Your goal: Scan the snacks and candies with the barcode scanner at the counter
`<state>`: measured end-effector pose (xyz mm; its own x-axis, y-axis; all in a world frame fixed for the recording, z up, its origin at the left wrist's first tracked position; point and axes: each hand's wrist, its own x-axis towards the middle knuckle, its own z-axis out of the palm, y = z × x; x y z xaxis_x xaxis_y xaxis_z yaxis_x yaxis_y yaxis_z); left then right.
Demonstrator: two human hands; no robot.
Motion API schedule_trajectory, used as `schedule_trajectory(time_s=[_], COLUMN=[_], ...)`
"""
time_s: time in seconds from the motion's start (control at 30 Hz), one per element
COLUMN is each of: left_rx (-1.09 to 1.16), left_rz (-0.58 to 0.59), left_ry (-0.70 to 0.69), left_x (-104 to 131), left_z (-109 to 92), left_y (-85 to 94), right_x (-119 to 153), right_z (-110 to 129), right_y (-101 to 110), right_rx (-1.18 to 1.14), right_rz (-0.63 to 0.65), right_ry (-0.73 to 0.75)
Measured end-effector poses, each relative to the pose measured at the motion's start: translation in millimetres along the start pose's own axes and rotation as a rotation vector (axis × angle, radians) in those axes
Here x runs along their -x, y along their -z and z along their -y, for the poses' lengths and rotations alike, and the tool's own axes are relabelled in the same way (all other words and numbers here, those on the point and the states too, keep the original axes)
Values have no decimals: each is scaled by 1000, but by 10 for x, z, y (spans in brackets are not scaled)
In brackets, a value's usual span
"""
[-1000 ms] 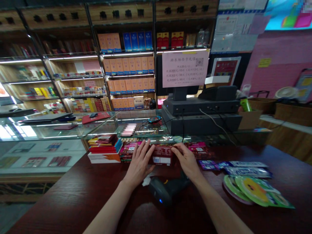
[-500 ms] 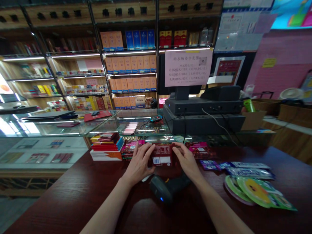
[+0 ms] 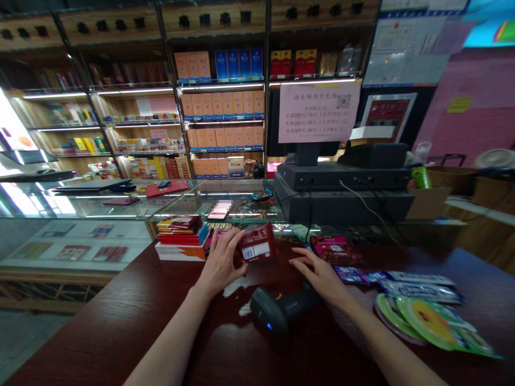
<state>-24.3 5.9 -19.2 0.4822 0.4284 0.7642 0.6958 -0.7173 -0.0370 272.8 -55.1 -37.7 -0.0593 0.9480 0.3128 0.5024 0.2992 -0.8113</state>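
My left hand point(image 3: 223, 258) grips a dark red snack packet point(image 3: 257, 242) by its left end, holding it tilted above the counter. A white label with a barcode shows on the packet's face. My right hand point(image 3: 317, 271) is apart from the packet, fingers stretched out and holding nothing. Below and between my hands lies a black barcode scanner point(image 3: 277, 311) with a small blue light; its handle end is partly under my right wrist. Behind my right hand is a pink and brown packet point(image 3: 332, 249). Left of my left hand stands a stack of boxes and packets point(image 3: 181, 238).
Purple packets point(image 3: 350, 275), blue-white sachets point(image 3: 420, 292) and round green packs point(image 3: 428, 321) lie on the right of the dark wooden counter point(image 3: 132, 332). Behind stand a glass display case point(image 3: 201, 193) and a register with a monitor point(image 3: 346, 177). Shelves of boxes line the wall.
My right hand has let go of the dark red packet and drawn away to the right. The left hand has lifted and tilted the packet, moving it left. The view has shifted slightly.
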Motion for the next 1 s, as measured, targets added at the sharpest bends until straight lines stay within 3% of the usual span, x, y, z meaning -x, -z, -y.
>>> schedule_trajectory(time_s=[0.2,0.4,1.0], left_rx=[-8,14,37], left_rz=[-19,-22,-49], left_ry=[-8,-13,29], left_x=[16,44,98], left_z=[56,121,274], left_y=[23,3,40], right_x=[157,261,253], right_z=[8,118,265], right_y=[128,103,-28], right_rx=[89,218,395], right_rz=[230,413,450], right_ry=[41,103,248])
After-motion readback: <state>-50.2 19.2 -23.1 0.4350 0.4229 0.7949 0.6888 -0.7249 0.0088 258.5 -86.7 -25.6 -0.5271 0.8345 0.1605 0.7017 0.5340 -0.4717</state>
